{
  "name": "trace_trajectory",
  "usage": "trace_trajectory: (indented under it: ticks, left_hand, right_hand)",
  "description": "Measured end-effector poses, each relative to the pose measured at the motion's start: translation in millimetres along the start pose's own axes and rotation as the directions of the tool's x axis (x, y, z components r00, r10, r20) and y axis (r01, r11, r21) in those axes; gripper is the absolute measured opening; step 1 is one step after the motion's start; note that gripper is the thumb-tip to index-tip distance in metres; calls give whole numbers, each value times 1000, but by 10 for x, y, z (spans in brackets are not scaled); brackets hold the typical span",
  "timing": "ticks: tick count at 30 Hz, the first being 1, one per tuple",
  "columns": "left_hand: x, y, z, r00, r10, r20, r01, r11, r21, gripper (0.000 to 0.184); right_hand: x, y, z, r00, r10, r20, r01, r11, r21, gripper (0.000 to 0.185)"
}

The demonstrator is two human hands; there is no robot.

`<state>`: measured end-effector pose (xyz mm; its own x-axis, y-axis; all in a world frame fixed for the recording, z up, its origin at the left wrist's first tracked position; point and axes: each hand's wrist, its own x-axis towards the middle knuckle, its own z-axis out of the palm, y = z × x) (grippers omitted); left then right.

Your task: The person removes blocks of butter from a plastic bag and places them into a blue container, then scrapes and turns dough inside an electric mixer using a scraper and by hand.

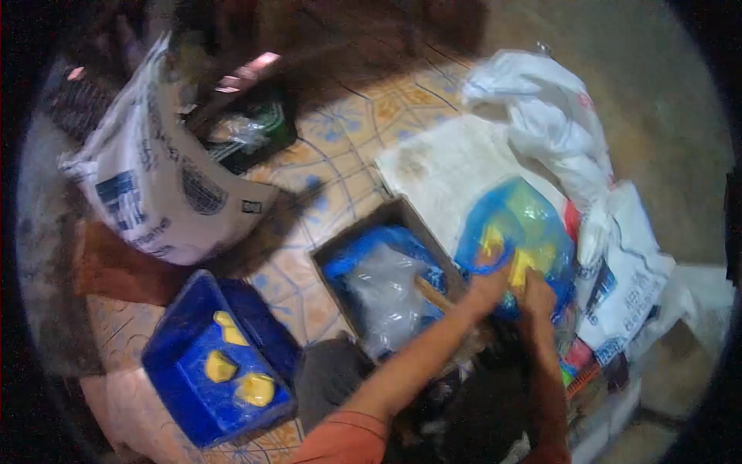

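A translucent blue plastic bag (518, 205) with yellow pieces (533, 259) inside bulges in front of me on the right. My left hand (492, 282) reaches to its mouth, the blue rim crossing the hand near the yellow pieces. Its fingertips are blurred behind the plastic, so their grip is unclear. Beside it, my right hand (537, 295) is closed on the near edge of the bag. To the left, several smooth yellow lumps (221, 366) lie apart in a dark blue plastic bin (182, 398).
A box (328, 267) with blue and clear plastic and a wooden handle (434, 294) stands left of the bag. A printed white sack (174, 193) rises at upper left, near a dark green crate (278, 131). White sacks (553, 93) line the right. Patterned tiles (340, 155) cover the floor.
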<state>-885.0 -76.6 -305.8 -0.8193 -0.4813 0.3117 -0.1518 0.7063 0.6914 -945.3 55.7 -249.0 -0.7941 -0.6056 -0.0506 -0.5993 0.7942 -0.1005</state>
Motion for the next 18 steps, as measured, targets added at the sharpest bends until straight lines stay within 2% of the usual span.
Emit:
trace_trajectory:
  ticks: [1, 2, 3, 4, 5, 6, 8, 9, 11, 12, 14, 15, 16, 18]
  left_hand:
    - [54, -18, -136, 948, 304, -98, -260, 913, 315, 30]
    - [45, 2, -159, 989, 144, 36, -149, 959, 242, 33]
    - [128, -10, -88, 972, -125, 201, 188, 923, -336, 41]
    - [-13, -101, 70, 967, 231, 109, -255, 900, 353, 44]
    - [43, -29, -131, 981, 150, 124, -179, 943, 279, 46]
    - [111, 67, -292, 950, 106, 292, -206, 920, 335, 48]
    - [104, 15, -249, 969, 149, 199, -193, 955, 224, 49]
    - [77, -20, -204, 970, 154, 189, -196, 953, 232, 49]
    - [69, -62, -238, 965, 196, 174, -239, 930, 278, 50]
    - [68, -78, -241, 967, 193, 168, -235, 929, 287, 50]
    - [64, -18, -376, 956, 97, 277, -153, 970, 188, 50]
    - [39, 12, -456, 950, 72, 302, -127, 978, 166, 49]
    - [21, 7, -488, 954, 72, 292, -128, 976, 178, 49]
    - [-77, 12, -489, 964, 255, 72, -264, 933, 243, 46]
  right_hand:
    - [-18, 113, 161, 977, -137, -166, 143, 989, 26, 50]
    - [24, -48, 16, 997, -20, -75, 29, 992, 124, 42]
    - [43, -113, 3, 995, -35, -92, 42, 996, 78, 35]
    - [-3, -86, 27, 992, -66, -106, 72, 996, 49, 34]
    - [24, -79, 93, 989, -97, -113, 99, 995, 12, 34]
    - [16, -1, 167, 997, -78, -28, 78, 997, 18, 47]
    - [-28, -35, 106, 998, -69, 6, 69, 996, 62, 51]
    - [-87, -36, 110, 997, -76, -5, 76, 995, 64, 51]
    - [-160, -90, 115, 931, -92, -352, 190, 948, 256, 42]
    - [-157, -113, 104, 929, -99, -356, 200, 945, 258, 42]
    - [-154, -209, 55, 968, 137, -208, -48, 922, 383, 43]
    - [-139, -197, 87, 976, 102, -190, -27, 934, 357, 42]
    - [-107, -152, 169, 975, 92, -200, -14, 932, 363, 42]
    - [-78, -81, 330, 971, 44, -236, 19, 966, 258, 41]
